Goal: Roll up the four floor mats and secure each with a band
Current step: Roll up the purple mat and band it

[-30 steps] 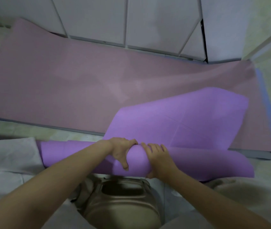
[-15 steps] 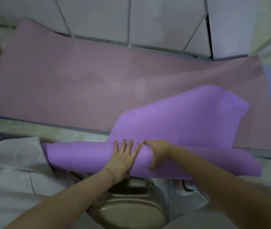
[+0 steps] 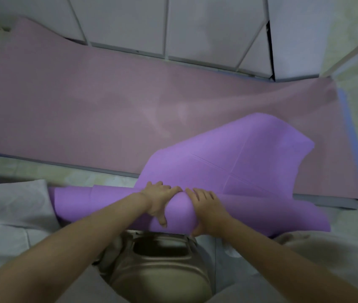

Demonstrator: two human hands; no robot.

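Observation:
A purple mat point(image 3: 228, 162) is mostly rolled into a tube lying across my lap, its loose end lifted and curling over the floor ahead. My left hand point(image 3: 158, 200) grips the roll near its middle, fingers over the top and thumb down the near side. Right beside it, my right hand point(image 3: 206, 211) grips the roll the same way. A pink mat point(image 3: 86, 110) lies flat on the floor beyond, stacked on other mats whose blue point(image 3: 346, 127) and grey point(image 3: 326, 202) edges show at the right. No band is visible.
White cabinet doors point(image 3: 195, 25) stand along the far side behind the mats. A beige bag point(image 3: 160, 270) sits at my waist between my arms. Pale tiled floor point(image 3: 42, 171) shows between the flat mats and my knees.
Half a second ago my left hand lay flat on the roll; now its fingers curl over the top. Both hands have turned the roll onward, and the loose end is shorter.

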